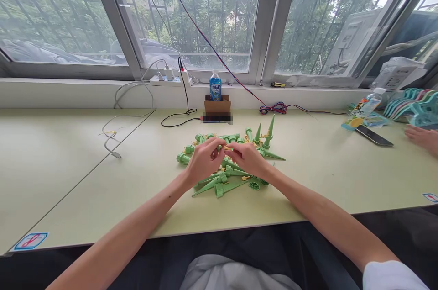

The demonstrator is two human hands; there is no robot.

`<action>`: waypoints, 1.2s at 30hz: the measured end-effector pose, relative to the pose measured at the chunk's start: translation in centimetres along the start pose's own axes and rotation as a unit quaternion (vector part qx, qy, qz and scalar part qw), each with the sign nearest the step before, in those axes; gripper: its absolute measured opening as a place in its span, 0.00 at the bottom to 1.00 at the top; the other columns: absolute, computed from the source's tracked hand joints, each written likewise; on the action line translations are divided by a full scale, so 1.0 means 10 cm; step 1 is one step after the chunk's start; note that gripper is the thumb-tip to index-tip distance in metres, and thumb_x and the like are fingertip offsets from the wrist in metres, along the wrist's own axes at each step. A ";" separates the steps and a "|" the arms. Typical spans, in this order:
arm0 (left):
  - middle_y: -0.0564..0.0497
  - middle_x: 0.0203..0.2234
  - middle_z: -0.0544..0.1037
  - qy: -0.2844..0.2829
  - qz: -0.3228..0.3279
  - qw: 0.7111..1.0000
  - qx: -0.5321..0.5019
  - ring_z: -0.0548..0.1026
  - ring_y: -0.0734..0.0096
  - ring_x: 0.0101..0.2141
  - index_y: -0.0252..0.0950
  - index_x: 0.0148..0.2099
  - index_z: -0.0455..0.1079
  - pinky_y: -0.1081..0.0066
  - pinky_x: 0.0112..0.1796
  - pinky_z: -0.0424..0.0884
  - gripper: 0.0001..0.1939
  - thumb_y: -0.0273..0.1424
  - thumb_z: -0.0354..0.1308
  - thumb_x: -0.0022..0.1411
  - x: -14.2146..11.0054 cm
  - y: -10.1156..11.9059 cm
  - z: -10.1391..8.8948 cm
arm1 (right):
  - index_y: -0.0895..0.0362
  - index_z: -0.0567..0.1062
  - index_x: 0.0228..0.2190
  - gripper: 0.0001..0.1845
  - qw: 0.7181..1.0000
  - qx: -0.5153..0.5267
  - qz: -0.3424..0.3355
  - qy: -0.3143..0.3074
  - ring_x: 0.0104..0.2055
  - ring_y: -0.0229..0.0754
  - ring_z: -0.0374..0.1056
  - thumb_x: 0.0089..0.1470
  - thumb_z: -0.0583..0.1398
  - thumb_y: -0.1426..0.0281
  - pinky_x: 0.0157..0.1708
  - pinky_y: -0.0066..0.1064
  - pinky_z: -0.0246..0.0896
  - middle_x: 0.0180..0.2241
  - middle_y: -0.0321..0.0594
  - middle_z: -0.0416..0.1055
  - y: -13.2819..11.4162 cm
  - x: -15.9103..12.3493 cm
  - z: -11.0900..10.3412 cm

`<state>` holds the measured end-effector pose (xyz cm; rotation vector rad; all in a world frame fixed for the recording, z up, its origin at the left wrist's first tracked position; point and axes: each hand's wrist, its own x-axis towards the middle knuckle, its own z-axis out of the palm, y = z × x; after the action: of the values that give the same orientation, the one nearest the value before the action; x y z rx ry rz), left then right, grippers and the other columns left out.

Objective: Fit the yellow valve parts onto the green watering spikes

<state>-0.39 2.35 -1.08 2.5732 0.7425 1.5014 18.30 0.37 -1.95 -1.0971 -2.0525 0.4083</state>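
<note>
Over a pile of green plastic watering spikes, my left hand (206, 158) and my right hand (247, 156) meet at their fingertips. The left fingers are closed on a small green plastic part (220, 147), mostly hidden by the fingers. Pinched too, the right fingertips press close to it; what they hold is too small to make out. Below the hands, a green spike (230, 187) with a wide cap lies on its side. Two spikes stand point up at the right, the taller spike (271, 131) among small yellow pieces (265, 135). A green ring-shaped cap (254, 186) lies near my right wrist.
Behind the pile, a blue-labelled bottle (215, 87) stands at a cardboard box (217, 106). A power strip (170, 81) and cables (273, 108) run along the sill. Rightward are a phone (374, 135), a tilted bottle (365, 106), hangers (415, 105) and another person's hand (422, 138).
</note>
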 end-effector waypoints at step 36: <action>0.53 0.30 0.75 -0.013 0.010 1.000 -0.004 0.67 0.81 0.21 0.37 0.39 0.70 0.78 0.24 0.67 0.06 0.23 0.55 0.64 -0.01 -0.01 0.01 | 0.57 0.67 0.25 0.20 0.997 -0.046 0.014 -0.059 0.22 0.35 0.59 0.69 0.52 0.66 0.28 0.26 0.49 0.20 0.35 0.67 0.01 -0.01 0.00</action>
<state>-0.41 2.43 -1.19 2.5964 0.7086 1.4692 18.39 0.36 -2.00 -1.1830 -2.1792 0.4040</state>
